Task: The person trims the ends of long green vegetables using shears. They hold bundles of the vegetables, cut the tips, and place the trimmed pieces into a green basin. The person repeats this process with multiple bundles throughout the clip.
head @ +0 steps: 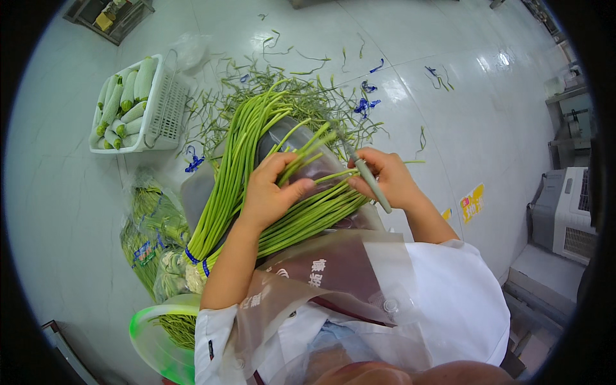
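My left hand [270,195] is closed around a few green garlic scapes [315,139], whose upper ends look blurred. In my right hand [392,178] is a small knife [368,180] with a grey-green handle. Its blurred blade points up and away, close to the tips of those scapes. Under my left hand, a bundle of scapes [313,211] runs across my lap toward my right hand. Another long bundle [236,159] lies to the left and bends over at its far end. Blue bands [191,256] tie the bundles near my left forearm.
Cut scape tips [308,96] litter the floor ahead, with scraps of blue tape [365,107]. At left stand a white crate [166,110] of netted zucchini [127,91] and bagged scapes [154,216]. A green-rimmed basin [144,337] with scapes is beside me. Metal shelving [570,98] stands right.
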### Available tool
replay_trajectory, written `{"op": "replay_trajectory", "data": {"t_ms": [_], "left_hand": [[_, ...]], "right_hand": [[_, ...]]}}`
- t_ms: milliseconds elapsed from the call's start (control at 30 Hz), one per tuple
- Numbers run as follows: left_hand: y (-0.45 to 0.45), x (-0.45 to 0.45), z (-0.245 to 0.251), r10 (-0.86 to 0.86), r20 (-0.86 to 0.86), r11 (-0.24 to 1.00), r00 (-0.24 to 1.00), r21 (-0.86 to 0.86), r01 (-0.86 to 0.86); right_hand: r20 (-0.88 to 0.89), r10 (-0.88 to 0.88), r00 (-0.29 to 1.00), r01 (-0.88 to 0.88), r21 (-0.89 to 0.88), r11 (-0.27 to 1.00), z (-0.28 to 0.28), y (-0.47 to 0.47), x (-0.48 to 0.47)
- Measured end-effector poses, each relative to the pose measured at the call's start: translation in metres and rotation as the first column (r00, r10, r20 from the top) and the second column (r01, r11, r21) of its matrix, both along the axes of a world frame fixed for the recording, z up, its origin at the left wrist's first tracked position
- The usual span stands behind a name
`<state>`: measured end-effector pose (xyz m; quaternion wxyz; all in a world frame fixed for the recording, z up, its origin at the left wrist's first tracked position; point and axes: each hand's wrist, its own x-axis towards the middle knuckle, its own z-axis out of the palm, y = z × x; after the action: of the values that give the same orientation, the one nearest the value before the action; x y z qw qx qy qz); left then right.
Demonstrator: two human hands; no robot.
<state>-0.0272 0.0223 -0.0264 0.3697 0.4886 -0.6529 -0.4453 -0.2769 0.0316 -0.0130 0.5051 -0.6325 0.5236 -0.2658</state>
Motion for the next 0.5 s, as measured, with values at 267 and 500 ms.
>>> {"op": "replay_trajectory", "data": {"t_ms": [267,500], "left_hand": [[-0.006,0.022,0.004,0.242,-0.346,0.963,0.906,0.2,-0.181],[-0.003,0.018,0.01,-0.04,-0.082,0.998,0.996,-0.049,0.036]], "right_hand": [[0.246,0.154,0.957,-0.194,0.148,0.97,0.002,0.001,-0.016],[0.269,0.085,0.959,-0.135,0.173,0.976,-0.007,-0.007,0.006]]}}
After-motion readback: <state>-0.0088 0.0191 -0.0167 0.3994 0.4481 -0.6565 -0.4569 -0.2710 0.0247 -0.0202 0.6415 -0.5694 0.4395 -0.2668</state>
